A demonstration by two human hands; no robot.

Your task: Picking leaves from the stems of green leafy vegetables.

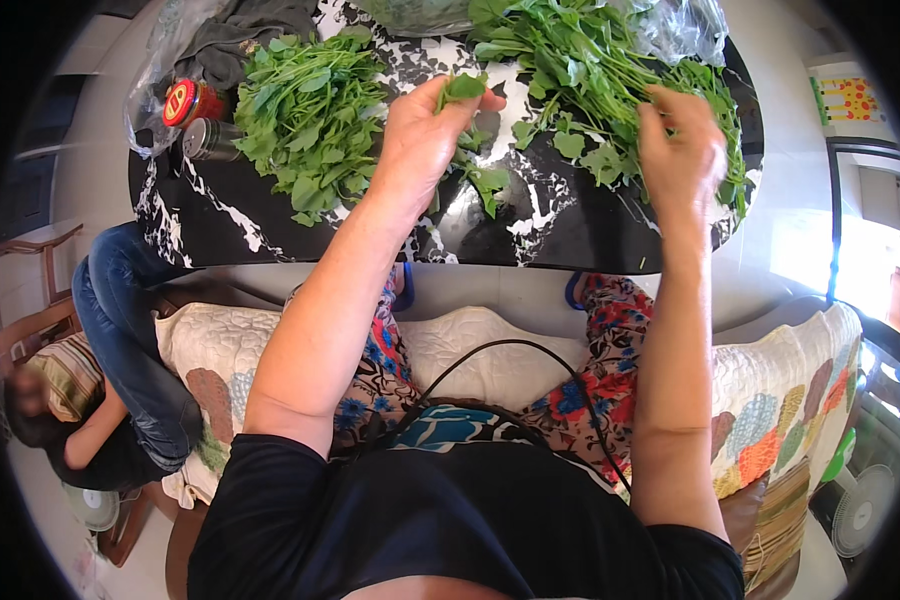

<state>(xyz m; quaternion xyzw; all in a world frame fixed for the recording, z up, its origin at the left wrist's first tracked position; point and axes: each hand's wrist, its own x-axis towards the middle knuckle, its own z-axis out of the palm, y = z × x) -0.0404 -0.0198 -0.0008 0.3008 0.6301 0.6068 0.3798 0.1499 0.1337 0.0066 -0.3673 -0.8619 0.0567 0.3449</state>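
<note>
My left hand (420, 142) is closed around a few leafy green stems (463, 87), with leaves poking out above the thumb and more hanging below the hand. My right hand (686, 150), slightly blurred, is at the right-hand pile of leafy greens (570, 67). Its thumb and index finger are by the stems, but I cannot tell whether they grip any. To the left of my left hand lies another heap of leafy greens (307, 120), its stems pointing away from me. Both piles rest on a black and white marble-patterned table (270, 225).
A red-lidded jar (183, 103) and a metal can (208, 139) stand at the table's left, near a dark cloth (232, 45). Clear plastic bags (682, 30) lie at the back. A person in jeans (131, 337) reclines at left. A black cable (510, 343) loops over my lap.
</note>
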